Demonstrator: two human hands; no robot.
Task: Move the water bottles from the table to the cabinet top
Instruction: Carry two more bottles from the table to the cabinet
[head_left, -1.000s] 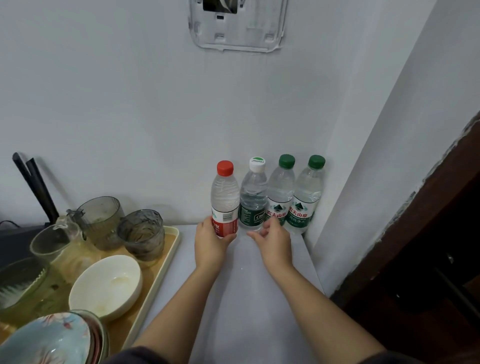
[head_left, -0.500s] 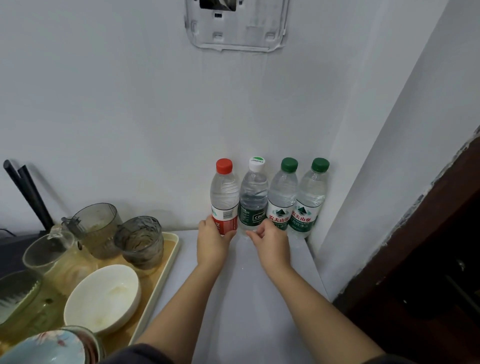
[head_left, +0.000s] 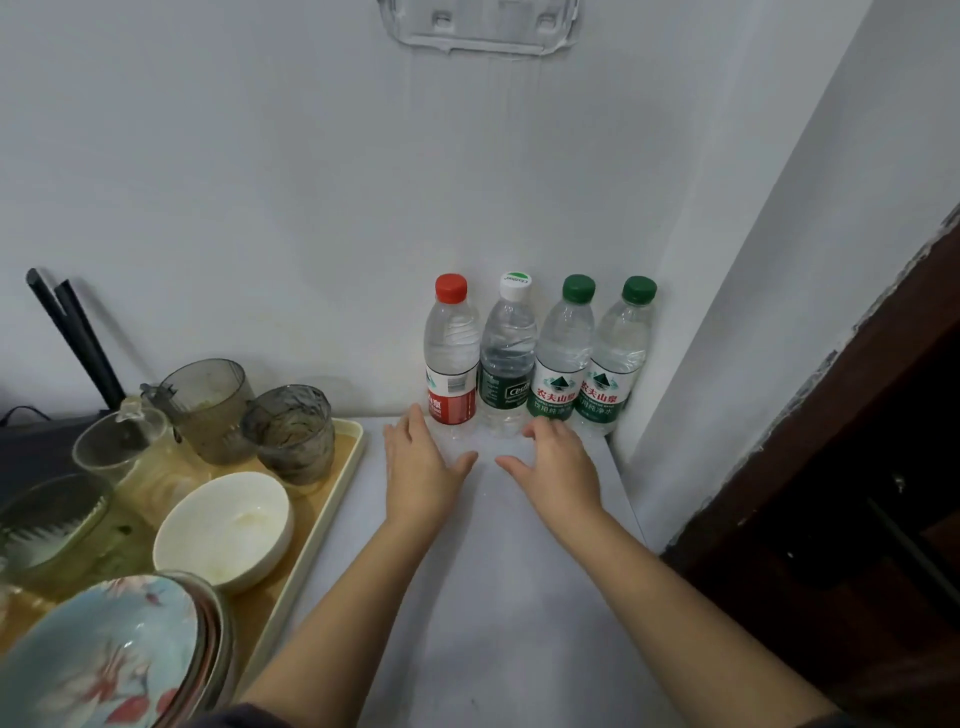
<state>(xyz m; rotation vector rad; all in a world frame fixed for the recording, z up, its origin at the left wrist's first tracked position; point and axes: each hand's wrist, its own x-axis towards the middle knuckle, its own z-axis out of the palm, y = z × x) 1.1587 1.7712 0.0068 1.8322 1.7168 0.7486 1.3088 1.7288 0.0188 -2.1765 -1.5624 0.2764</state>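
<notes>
Several clear water bottles stand upright in a row against the back wall on the white cabinet top (head_left: 509, 571): a red-capped bottle (head_left: 451, 358), a white-capped bottle (head_left: 508, 358), and two green-capped bottles (head_left: 565, 353) (head_left: 618, 358) in the corner. My left hand (head_left: 423, 467) hovers just in front of the red-capped bottle, fingers spread, holding nothing. My right hand (head_left: 558, 467) is open in front of the white-capped and first green-capped bottles, fingertips near their bases.
A beige tray (head_left: 343, 499) on the left holds a white bowl (head_left: 223, 525), smoky glass cups (head_left: 291, 431), a glass jug (head_left: 124, 452) and stacked patterned bowls (head_left: 104, 660). A side wall (head_left: 779, 260) and dark wood frame (head_left: 831, 467) bound the right.
Both hands have let go of the red-capped and white-capped bottles and drawn back slightly toward me, fingers now spread. The bottles stay in their row.
</notes>
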